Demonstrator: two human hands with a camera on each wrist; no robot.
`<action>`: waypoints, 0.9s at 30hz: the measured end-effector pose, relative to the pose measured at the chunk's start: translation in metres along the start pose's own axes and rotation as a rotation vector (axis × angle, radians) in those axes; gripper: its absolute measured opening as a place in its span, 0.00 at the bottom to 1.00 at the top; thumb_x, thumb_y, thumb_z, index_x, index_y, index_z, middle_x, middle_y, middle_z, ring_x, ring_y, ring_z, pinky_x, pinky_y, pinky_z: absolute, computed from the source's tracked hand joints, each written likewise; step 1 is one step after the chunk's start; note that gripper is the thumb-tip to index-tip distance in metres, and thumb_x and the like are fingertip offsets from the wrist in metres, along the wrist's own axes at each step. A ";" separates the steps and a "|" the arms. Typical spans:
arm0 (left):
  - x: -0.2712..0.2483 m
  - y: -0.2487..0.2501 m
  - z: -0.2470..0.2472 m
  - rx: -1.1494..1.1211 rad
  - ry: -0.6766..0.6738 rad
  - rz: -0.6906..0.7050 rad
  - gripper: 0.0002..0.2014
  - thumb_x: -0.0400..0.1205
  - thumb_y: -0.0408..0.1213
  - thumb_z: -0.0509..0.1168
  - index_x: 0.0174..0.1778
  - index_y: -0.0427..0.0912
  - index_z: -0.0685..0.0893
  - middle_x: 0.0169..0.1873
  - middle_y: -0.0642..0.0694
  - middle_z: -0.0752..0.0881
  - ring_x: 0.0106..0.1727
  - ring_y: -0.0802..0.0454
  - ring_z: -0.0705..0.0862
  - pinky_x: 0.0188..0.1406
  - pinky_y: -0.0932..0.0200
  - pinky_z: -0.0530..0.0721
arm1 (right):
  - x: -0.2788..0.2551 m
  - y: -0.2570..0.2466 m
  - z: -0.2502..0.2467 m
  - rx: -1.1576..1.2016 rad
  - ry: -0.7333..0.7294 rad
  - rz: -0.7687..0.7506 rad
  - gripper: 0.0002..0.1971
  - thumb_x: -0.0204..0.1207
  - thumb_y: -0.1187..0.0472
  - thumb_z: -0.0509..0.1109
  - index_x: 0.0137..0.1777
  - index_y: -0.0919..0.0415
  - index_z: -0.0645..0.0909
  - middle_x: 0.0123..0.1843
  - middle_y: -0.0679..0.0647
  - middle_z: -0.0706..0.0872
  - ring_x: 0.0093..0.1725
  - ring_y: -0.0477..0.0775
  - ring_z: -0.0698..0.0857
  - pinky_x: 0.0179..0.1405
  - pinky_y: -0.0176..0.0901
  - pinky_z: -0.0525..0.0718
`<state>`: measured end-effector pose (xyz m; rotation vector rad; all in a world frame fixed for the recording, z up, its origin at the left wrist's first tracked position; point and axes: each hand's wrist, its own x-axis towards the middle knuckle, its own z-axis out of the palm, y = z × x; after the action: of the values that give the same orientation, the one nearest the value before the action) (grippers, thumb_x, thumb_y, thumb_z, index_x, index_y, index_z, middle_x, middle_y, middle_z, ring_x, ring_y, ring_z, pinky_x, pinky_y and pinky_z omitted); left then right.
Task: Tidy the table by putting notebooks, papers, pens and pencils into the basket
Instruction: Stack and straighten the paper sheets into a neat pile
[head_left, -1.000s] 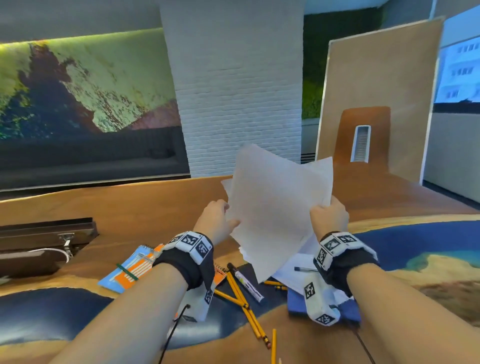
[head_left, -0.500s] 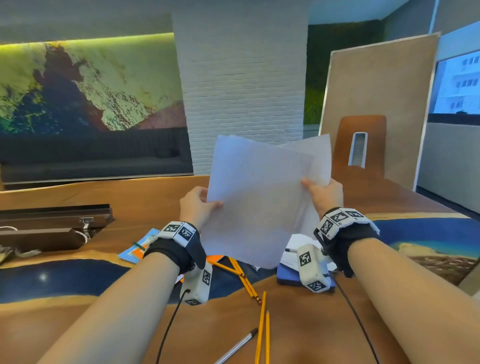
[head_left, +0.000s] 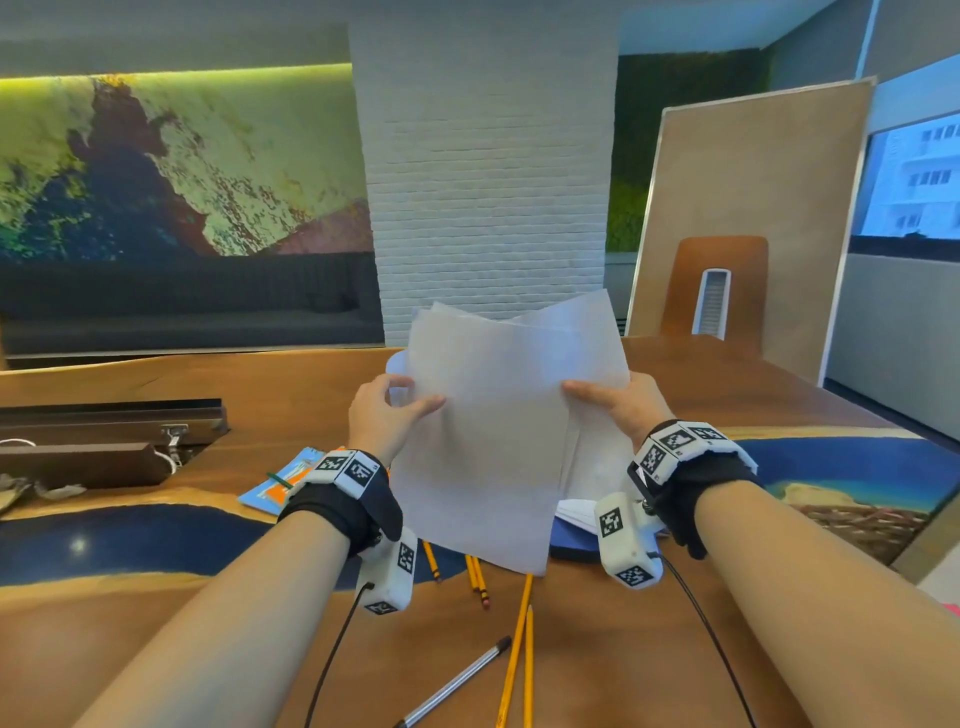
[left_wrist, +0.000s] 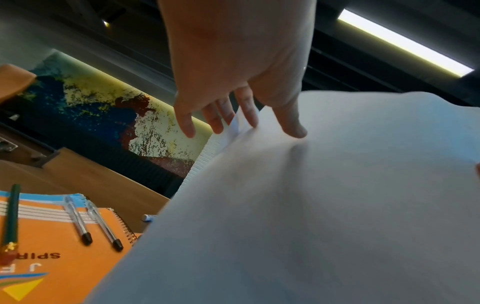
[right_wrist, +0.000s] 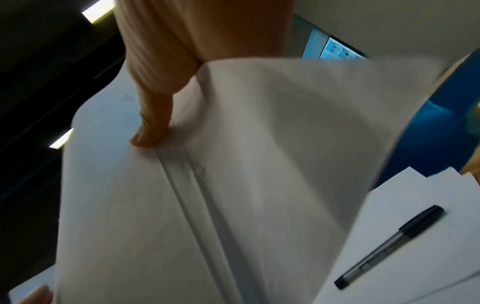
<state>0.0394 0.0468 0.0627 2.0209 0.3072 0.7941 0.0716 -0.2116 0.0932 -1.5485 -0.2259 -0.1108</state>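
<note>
Both hands hold a loose sheaf of white papers upright above the table. My left hand pinches its left edge, thumb in front. My right hand pinches the right edge, thumb on the front sheet. An orange spiral notebook with two clear pens and a green pencil lies at the left. Yellow pencils and a silver pen lie near me. More papers with a black-capped marker rest on a blue notebook. No basket is visible.
The wooden table has blue resin patches. An open dark cable box is sunk in it at the left. A white brick pillar and a chair back stand beyond the far edge.
The sheaf has been turned from tilted to squarer and more upright, and both hands have shifted their hold on its edges. The head view has dropped back, showing more pencils.
</note>
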 end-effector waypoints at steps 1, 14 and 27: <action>0.001 0.000 0.000 -0.014 -0.013 -0.034 0.32 0.67 0.52 0.79 0.63 0.44 0.79 0.62 0.44 0.79 0.61 0.48 0.77 0.57 0.55 0.76 | 0.000 -0.001 -0.001 0.002 -0.015 0.004 0.16 0.67 0.68 0.78 0.55 0.66 0.82 0.51 0.61 0.86 0.45 0.56 0.85 0.39 0.37 0.83; 0.010 -0.005 -0.011 -0.128 -0.007 -0.085 0.11 0.73 0.42 0.76 0.38 0.39 0.85 0.49 0.41 0.87 0.54 0.39 0.84 0.54 0.46 0.81 | 0.003 -0.005 -0.008 -0.120 -0.070 -0.005 0.18 0.76 0.58 0.70 0.61 0.70 0.80 0.54 0.62 0.85 0.50 0.56 0.83 0.52 0.45 0.82; 0.016 0.061 -0.032 -0.160 -0.505 0.201 0.13 0.82 0.33 0.66 0.62 0.48 0.80 0.61 0.53 0.81 0.49 0.66 0.84 0.44 0.74 0.81 | 0.009 -0.053 -0.013 -0.446 -0.260 0.099 0.43 0.67 0.27 0.60 0.63 0.67 0.81 0.60 0.62 0.85 0.57 0.63 0.85 0.64 0.60 0.81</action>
<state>0.0255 0.0427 0.1325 2.0377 -0.2433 0.3872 0.0698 -0.2252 0.1467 -2.0168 -0.3457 0.1291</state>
